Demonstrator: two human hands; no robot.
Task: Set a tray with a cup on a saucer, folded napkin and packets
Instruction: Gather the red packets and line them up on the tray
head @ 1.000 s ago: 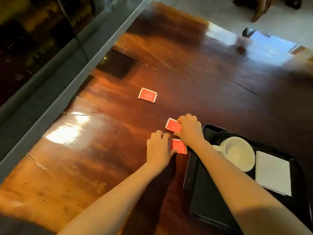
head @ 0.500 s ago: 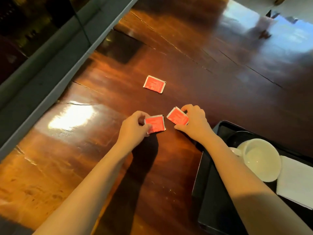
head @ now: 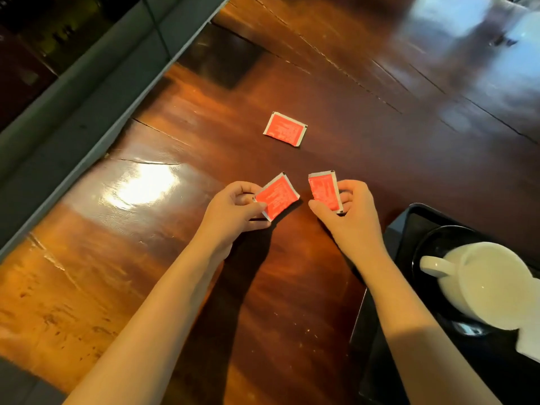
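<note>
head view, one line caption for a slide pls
Each hand, left and right, holds a red packet beside the tray.

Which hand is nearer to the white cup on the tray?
Right. The right hand holds a packet just left of the tray, close to the cup; the left hand is farther left.

Three red packets [head: 285, 128] [head: 277, 196] [head: 325, 190], one cup [head: 485, 283], one saucer [head: 438, 244], one tray [head: 406, 226], one napkin [head: 530, 343].

The three red packets [head: 285, 129] carry pale print — too small and blurred to read.
</note>
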